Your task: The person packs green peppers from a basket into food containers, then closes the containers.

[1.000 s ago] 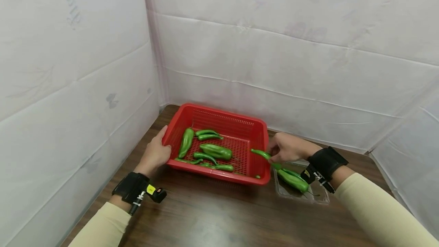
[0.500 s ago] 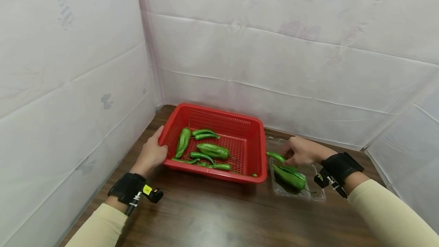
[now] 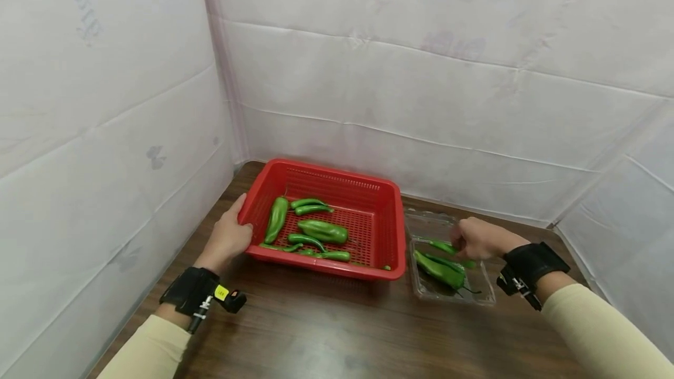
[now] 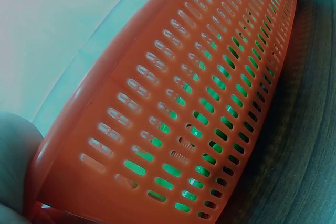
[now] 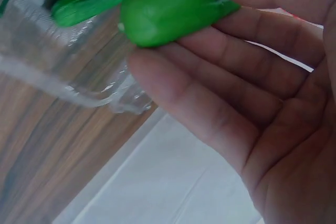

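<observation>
My left hand (image 3: 227, 233) grips the left rim of a red perforated plastic basket (image 3: 316, 175), which holds several green peppers, among them a thick one (image 3: 322, 231) and slimmer, curved ones (image 3: 307, 241). In the left wrist view, green shows through the slots of the basket wall (image 4: 173, 77). Thumb and fingers of my right hand (image 3: 480, 238) pinch a green chili pepper (image 5: 168, 17) over a clear plastic container (image 3: 487, 304). Inside that container lie a large green pepper (image 3: 442, 272) and a thin one beside it.
Brown wood-grain table (image 3: 326, 326) extends in front of the basket. White sheeting (image 3: 421, 104) hangs close behind the basket and along both sides. The container's clear flap (image 3: 429, 222) lies spread toward the back.
My right hand has moved right, carrying the chili pepper from the basket's right rim to over the clear container. My left hand keeps its grip on the basket. The view has shifted slightly.
</observation>
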Demonstrator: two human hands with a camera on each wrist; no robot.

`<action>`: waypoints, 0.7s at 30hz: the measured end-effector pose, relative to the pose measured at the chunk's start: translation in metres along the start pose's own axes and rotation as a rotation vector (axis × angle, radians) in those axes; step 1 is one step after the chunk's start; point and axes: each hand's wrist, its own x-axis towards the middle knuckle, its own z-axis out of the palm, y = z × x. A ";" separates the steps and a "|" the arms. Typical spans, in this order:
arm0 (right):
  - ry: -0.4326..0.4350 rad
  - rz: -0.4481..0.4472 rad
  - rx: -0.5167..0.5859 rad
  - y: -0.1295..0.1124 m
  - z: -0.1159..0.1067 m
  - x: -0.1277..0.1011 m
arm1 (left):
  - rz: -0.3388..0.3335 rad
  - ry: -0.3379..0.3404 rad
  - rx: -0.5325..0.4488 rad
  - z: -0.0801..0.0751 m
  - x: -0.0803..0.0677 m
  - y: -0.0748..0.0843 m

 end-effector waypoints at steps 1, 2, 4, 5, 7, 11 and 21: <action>0.008 0.001 -0.016 0.002 0.002 0.000 | 0.001 -0.001 -0.001 0.000 0.000 0.000; 0.016 -0.005 -0.031 0.004 0.004 -0.001 | -0.001 -0.001 -0.001 0.000 0.000 -0.001; 0.024 -0.010 -0.048 0.006 0.007 -0.001 | -0.004 0.000 -0.002 0.000 0.000 -0.001; 0.027 -0.013 -0.054 0.007 0.008 -0.001 | -0.005 0.001 0.001 0.000 0.000 -0.001; 0.035 -0.022 -0.063 0.008 0.011 -0.001 | -0.005 0.002 0.008 0.000 -0.001 -0.001; 0.056 -0.031 -0.081 0.011 0.015 0.000 | -0.002 0.005 0.015 0.000 -0.001 -0.001; 0.083 -0.012 -0.233 0.017 0.029 0.002 | -0.001 0.005 0.012 0.001 -0.001 0.001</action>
